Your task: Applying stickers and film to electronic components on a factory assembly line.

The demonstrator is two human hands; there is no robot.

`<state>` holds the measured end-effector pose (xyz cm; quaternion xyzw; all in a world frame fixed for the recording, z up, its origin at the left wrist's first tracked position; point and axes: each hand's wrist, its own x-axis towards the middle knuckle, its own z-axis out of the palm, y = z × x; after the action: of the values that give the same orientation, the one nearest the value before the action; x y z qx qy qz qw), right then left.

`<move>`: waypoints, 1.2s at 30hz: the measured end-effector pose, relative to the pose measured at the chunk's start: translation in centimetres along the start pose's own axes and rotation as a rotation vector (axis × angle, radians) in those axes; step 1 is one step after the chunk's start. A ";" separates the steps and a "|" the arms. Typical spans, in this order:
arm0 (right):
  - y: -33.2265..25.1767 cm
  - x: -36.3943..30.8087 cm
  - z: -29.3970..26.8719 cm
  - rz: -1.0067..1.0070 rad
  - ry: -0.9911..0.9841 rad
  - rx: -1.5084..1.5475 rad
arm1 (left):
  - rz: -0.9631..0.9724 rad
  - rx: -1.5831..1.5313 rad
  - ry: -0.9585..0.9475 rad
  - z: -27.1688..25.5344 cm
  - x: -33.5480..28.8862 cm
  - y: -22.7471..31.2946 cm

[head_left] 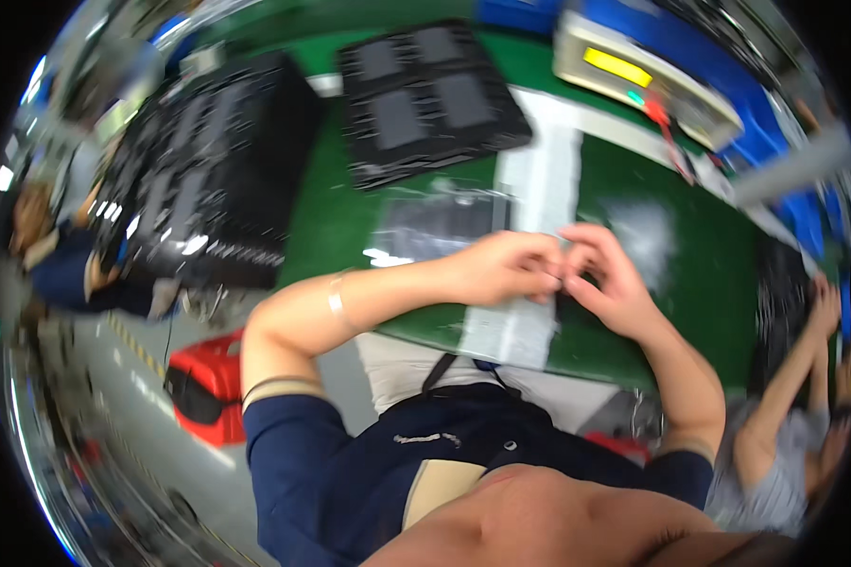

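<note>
My left hand (pixel 512 268) and my right hand (pixel 613 286) meet over the white strip (pixel 525 326) that crosses the green tabletop (pixel 425 326). Fingers and thumb of the left are pinched together. Those of the right curl inward, thumb and fingertips closed near the left thumb. Whatever lies between the fingertips is too small and blurred to make out. A dark flat piece with shiny, clear-looking edges (pixel 435 224) lies just beyond my left wrist. Farther back rests a black tray (pixel 427 99) with grey rectangular pieces in its compartments.
A tall stack of black trays (pixel 208 170) stands at the left. Back right, a bench instrument (pixel 648 76) with a yellow display has a red lead (pixel 667 128). A grey tube (pixel 790 165) juts in. Red stool (pixel 208 392) lower left; other people (pixel 785 425) at both sides.
</note>
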<state>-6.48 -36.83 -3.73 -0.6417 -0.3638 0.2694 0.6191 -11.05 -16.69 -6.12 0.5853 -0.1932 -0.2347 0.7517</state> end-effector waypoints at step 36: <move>-0.5 -1.0 -7.5 -0.226 -0.112 -1.090 | 0.095 1.123 0.322 -0.2 0.8 3.4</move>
<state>-1.19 -42.11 -2.73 -0.8105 -0.5496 0.0079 0.2024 -9.86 -16.35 -2.84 0.9129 -0.1971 0.0293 0.3561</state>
